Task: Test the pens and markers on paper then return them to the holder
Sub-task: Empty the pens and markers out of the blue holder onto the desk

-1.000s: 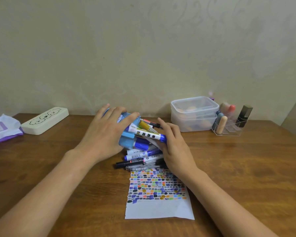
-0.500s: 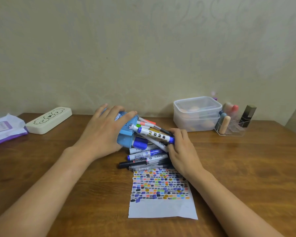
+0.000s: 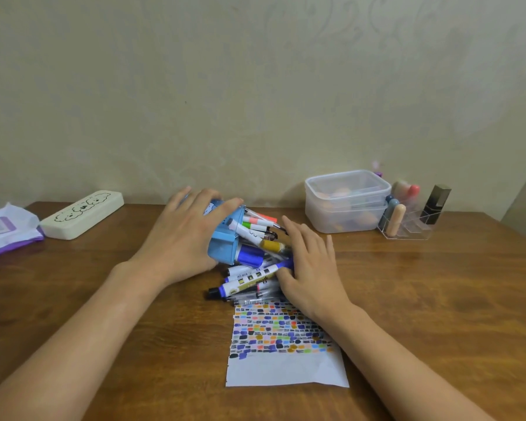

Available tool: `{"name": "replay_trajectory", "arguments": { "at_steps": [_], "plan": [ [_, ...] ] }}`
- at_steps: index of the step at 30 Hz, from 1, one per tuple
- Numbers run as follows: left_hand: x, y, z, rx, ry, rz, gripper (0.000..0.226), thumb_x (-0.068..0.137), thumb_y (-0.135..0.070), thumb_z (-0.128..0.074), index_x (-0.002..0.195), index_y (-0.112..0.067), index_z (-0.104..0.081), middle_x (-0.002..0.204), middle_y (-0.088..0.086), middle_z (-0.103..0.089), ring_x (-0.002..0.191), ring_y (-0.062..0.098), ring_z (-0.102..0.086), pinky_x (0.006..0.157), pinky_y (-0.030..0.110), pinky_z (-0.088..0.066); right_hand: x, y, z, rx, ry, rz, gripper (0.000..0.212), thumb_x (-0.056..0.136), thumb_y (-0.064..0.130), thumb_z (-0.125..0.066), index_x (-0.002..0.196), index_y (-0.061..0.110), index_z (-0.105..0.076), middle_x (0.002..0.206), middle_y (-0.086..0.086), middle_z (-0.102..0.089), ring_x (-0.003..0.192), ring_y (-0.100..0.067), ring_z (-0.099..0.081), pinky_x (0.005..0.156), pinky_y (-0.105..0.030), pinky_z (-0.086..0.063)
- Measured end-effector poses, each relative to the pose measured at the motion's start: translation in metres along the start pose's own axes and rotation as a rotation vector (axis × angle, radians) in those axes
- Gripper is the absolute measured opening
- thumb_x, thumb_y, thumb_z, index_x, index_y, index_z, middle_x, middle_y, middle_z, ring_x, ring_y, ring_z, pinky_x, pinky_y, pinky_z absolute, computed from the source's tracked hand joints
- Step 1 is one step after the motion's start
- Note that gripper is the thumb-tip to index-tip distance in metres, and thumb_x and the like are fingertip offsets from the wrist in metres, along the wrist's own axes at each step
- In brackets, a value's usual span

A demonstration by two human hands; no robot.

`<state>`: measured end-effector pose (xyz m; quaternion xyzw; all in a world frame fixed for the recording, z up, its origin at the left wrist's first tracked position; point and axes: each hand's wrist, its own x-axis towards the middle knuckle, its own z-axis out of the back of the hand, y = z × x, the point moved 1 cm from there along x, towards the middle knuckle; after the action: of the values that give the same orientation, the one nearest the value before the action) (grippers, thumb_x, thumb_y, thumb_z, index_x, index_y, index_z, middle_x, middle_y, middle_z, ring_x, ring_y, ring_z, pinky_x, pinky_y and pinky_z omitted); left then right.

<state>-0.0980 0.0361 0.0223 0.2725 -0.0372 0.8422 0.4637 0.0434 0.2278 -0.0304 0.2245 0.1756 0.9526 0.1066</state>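
Observation:
A blue pen holder (image 3: 223, 244) lies tipped on its side on the wooden table, mouth to the right. My left hand (image 3: 182, 238) grips it from above, fingers curled over its top. Several pens and markers (image 3: 255, 232) stick out of the mouth. More lie in a pile (image 3: 246, 284) on the table in front of it. My right hand (image 3: 308, 265) rests against the right side of that pile, its fingers laid over the markers' ends. A white paper (image 3: 283, 344) covered with coloured test marks lies just below the pile.
A cream pencil case (image 3: 82, 214) and a purple-white wipes pack (image 3: 3, 229) sit at the far left. A lidded clear plastic box (image 3: 346, 202) and a clear organiser with cosmetics (image 3: 413, 220) stand at the back right, against the wall.
The white marker with the blue cap has dropped from the holder's mouth onto the table pile. My right hand has shifted down and flattened over the pile. My left hand stays on the holder.

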Motion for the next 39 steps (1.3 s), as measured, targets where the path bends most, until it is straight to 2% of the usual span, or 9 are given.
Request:
{"name": "replay_trajectory", "arguments": {
  "at_steps": [5,9,12,17,21,24,27,36,39],
  "plan": [
    [0.000,0.001,-0.002,-0.008,-0.002,0.009,0.102,0.062,-0.048,-0.080,0.149,-0.038,-0.030,0.131,-0.001,-0.041,0.124,0.022,-0.043,0.120,0.044,-0.021,-0.002,0.009,0.001,-0.015,-0.001,0.106,0.082,0.081,0.040,-0.029,0.161,0.027,-0.014,0.168,0.010,-0.012,0.155,-0.008,0.002,0.125,-0.053,0.005],
    [0.000,0.000,-0.002,-0.006,0.002,0.017,0.101,0.062,-0.048,-0.079,0.150,-0.036,-0.030,0.132,0.001,-0.041,0.123,0.024,-0.045,0.119,0.046,-0.023,-0.005,0.012,-0.008,-0.035,0.066,0.090,0.082,0.088,0.055,-0.014,0.162,0.023,0.001,0.170,0.008,-0.002,0.155,-0.008,0.007,0.126,-0.048,0.005],
    [0.000,-0.001,0.000,-0.005,0.009,0.017,0.102,0.063,-0.049,-0.080,0.150,-0.037,-0.029,0.133,0.000,-0.041,0.124,0.024,-0.043,0.119,0.044,-0.023,-0.004,0.009,-0.011,-0.022,0.016,0.044,0.072,0.098,0.058,-0.015,0.161,0.024,-0.008,0.161,0.004,-0.025,0.152,-0.013,-0.016,0.127,-0.048,-0.005],
    [-0.001,0.007,0.005,-0.020,-0.029,0.024,0.100,0.060,-0.045,-0.082,0.147,-0.038,-0.034,0.129,-0.001,-0.043,0.119,0.024,-0.044,0.117,0.044,-0.027,-0.001,0.001,-0.011,-0.007,-0.117,-0.050,0.048,0.102,0.035,-0.041,0.148,0.022,-0.039,0.127,0.003,-0.050,0.117,-0.015,-0.047,0.113,-0.049,-0.035],
    [0.000,0.015,0.011,-0.029,-0.044,0.039,0.099,0.057,-0.043,-0.083,0.146,-0.037,-0.038,0.126,-0.001,-0.045,0.114,0.026,-0.046,0.113,0.043,-0.030,0.000,0.000,-0.010,-0.058,-0.100,-0.083,0.029,0.101,0.037,-0.033,0.118,0.026,-0.053,0.105,0.008,-0.051,0.104,-0.017,-0.051,0.114,-0.048,-0.032],
    [0.000,0.021,0.014,-0.025,-0.052,0.040,0.100,0.056,-0.042,-0.084,0.145,-0.036,-0.039,0.126,0.000,-0.046,0.113,0.026,-0.047,0.112,0.043,-0.030,0.000,0.001,-0.012,-0.125,-0.040,-0.084,0.044,0.097,0.045,-0.012,0.103,0.028,-0.052,0.097,0.010,-0.049,0.100,-0.017,-0.052,0.116,-0.048,-0.028],
    [0.000,0.027,0.017,-0.029,-0.056,0.049,0.100,0.055,-0.042,-0.085,0.145,-0.036,-0.040,0.126,0.000,-0.046,0.113,0.026,-0.048,0.112,0.042,-0.028,0.000,-0.001,-0.013,-0.131,-0.048,-0.095,0.039,0.098,0.044,-0.013,0.097,0.029,-0.049,0.096,0.009,-0.050,0.099,-0.019,-0.053,0.116,-0.049,-0.028],
    [-0.002,0.036,0.026,0.083,-0.104,0.044,0.100,0.053,-0.034,-0.089,0.142,-0.035,-0.044,0.125,0.001,-0.049,0.113,0.028,-0.052,0.117,0.057,-0.016,0.000,0.001,-0.009,-0.078,-0.028,-0.134,0.024,0.105,0.035,-0.036,0.108,0.030,-0.059,0.105,0.010,-0.054,0.107,-0.017,-0.055,0.121,-0.048,-0.021],
    [0.001,0.027,0.034,0.077,-0.082,0.079,0.101,0.056,-0.036,-0.088,0.144,-0.041,-0.039,0.131,-0.003,-0.046,0.121,0.023,-0.043,0.108,0.068,-0.025,0.000,0.002,-0.008,-0.074,-0.041,-0.124,0.025,0.104,0.037,-0.037,0.117,0.031,-0.058,0.108,0.011,-0.056,0.109,-0.016,-0.054,0.121,-0.046,-0.021]
  ]
}}
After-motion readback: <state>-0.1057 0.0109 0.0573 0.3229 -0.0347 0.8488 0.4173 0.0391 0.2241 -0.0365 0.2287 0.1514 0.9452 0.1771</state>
